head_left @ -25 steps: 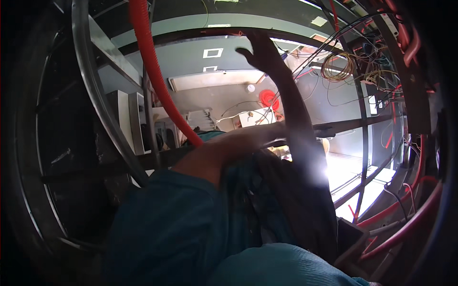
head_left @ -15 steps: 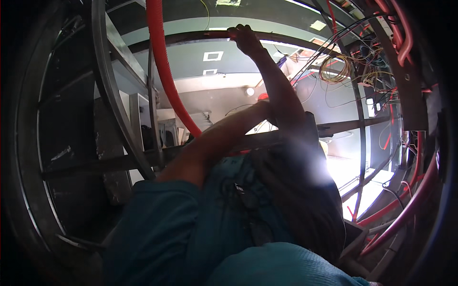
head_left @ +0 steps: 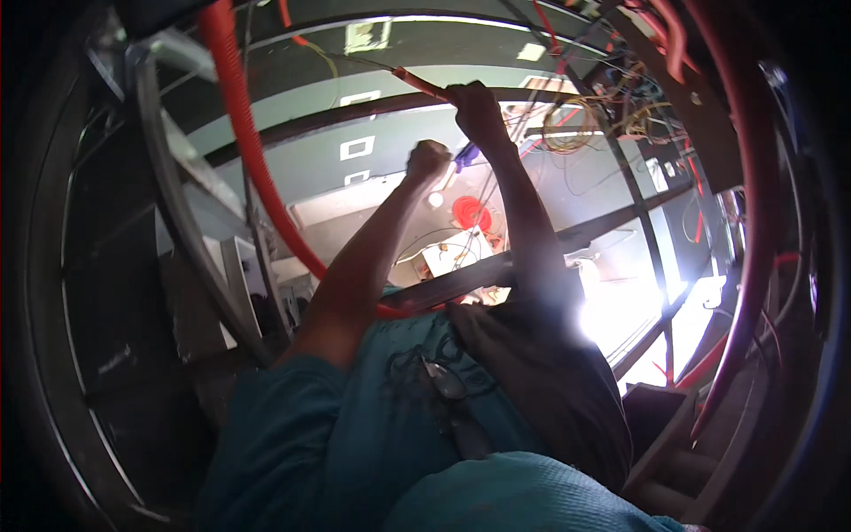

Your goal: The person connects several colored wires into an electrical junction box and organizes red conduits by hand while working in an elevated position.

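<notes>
My right hand [head_left: 480, 108] is raised high and wrapped round a short red-orange conduit [head_left: 420, 83]. A thin dark wire [head_left: 363, 60] runs out of the conduit's far end toward the upper left. Lower and to the left, my left hand [head_left: 430, 160] is closed in a fist in front of the dim opening, and what it may hold is hidden. Just right of that fist is a purple item [head_left: 466, 158], too small to name. Several thin wires hang down below my right hand.
A thick red corrugated hose [head_left: 253, 168] hangs on the left beside dark metal bars [head_left: 191, 226]. Coiled yellow wires [head_left: 567, 124] hang at the upper right. Below lie a red coil [head_left: 472, 214] and a white sheet [head_left: 458, 252]. A crossbar [head_left: 452, 282] spans before my chest.
My left hand, formerly hidden behind my right forearm, has moved up and left into view as a fist. The conduit at my right hand now stands clear of the bar. The view has shifted.
</notes>
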The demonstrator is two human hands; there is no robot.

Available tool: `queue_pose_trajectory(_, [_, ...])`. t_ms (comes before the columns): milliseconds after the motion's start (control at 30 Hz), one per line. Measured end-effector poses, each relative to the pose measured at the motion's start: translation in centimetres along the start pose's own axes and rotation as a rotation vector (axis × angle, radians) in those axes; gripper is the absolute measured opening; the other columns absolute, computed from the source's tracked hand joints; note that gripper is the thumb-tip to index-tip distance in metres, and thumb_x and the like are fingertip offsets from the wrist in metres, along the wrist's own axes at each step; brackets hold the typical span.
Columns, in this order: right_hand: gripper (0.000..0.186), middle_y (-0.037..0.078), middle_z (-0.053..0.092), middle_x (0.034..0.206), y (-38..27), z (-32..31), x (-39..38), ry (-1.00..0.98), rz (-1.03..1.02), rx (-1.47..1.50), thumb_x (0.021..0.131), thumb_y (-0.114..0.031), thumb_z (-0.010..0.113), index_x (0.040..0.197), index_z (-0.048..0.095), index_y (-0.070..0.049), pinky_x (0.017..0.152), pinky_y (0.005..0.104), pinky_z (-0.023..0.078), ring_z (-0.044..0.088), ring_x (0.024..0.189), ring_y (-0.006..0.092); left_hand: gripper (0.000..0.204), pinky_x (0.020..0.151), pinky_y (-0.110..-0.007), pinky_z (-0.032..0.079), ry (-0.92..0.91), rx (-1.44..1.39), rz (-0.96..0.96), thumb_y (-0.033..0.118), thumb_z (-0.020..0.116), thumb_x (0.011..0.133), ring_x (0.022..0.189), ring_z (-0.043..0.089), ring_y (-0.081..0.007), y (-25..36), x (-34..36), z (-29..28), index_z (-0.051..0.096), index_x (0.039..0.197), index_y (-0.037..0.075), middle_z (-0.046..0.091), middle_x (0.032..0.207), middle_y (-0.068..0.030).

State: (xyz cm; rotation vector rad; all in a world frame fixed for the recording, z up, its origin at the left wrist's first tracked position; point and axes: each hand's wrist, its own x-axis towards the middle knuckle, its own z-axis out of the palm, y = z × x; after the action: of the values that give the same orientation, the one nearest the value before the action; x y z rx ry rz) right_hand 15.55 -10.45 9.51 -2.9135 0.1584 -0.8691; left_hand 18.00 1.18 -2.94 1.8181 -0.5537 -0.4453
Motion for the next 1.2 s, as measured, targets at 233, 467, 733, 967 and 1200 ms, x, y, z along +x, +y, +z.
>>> queue_pose_trajectory(233, [0.039, 0.009, 0.071, 0.088, 2.1, -8.9, -7.3, 0.009, 0.112, 0.08, 0.087, 0.0, 0.053, 0.114, 0.072, -0.021, 0.069, 0.0381, 0.058, 0.069, 0.076, 0.0257, 0.053, 0.077, -0.031, 0.056, 0.143, -0.752, 0.155, 0.049, 0.055, 0.099, 0.087, 0.069, -0.0184, 8.3, 0.3, -2.4, 0.057, 0.119, 0.001, 0.068, 0.098, -0.0104])
queue_pose_trajectory(467, [0.026, 0.009, 0.069, 0.081, 0.7, -9.7, -9.7, -0.025, 0.138, 0.263, 0.094, -0.015, 0.057, 0.116, 0.071, -0.015, 0.066, 0.0338, 0.055, 0.067, 0.071, 0.0171, 0.035, 0.075, -0.03, 0.057, 0.051, -0.795, 0.42, 0.031, 0.061, 0.099, 0.075, 0.069, -0.016, 15.1, -0.3, -7.1, 0.064, 0.102, -0.003, 0.07, 0.087, -0.0102])
queue_pose_trajectory(733, [0.022, 0.016, 0.068, 0.104, -4.6, -13.9, -11.0, -0.004, 0.271, 0.503, 0.094, -0.011, 0.057, 0.113, 0.068, -0.005, 0.084, 0.0418, 0.052, 0.066, 0.097, 0.0307, 0.024, 0.067, -0.031, 0.059, 0.038, -0.592, 0.488, 0.019, 0.069, 0.093, 0.073, 0.071, -0.0179, 18.4, -3.2, -7.5, 0.066, 0.095, -0.005, 0.071, 0.08, -0.0105])
queue_pose_trajectory(967, [0.037, 0.012, 0.068, 0.102, -5.8, -14.2, -12.4, -0.12, 0.474, 0.921, 0.097, -0.021, 0.059, 0.129, 0.052, -0.003, 0.075, 0.0347, 0.052, 0.066, 0.089, 0.0189, 0.017, 0.061, -0.025, 0.049, -0.143, -0.561, 0.489, 0.014, 0.066, 0.09, 0.064, 0.062, -0.0105, 21.9, -6.8, -4.8, 0.068, 0.089, -0.003, 0.068, 0.073, -0.0061])
queue_pose_trajectory(1200, [0.032, 0.01, 0.066, 0.097, -5.5, -13.3, -14.4, 0.079, 0.572, 1.151, 0.101, -0.023, 0.055, 0.124, 0.053, -0.001, 0.066, 0.0319, 0.05, 0.062, 0.079, 0.0133, 0.014, 0.059, -0.023, 0.046, -0.302, -0.691, 0.418, 0.009, 0.065, 0.091, 0.063, 0.06, -0.0095, 23.3, -9.8, -2.5, 0.066, 0.085, -0.004, 0.064, 0.071, -0.005])
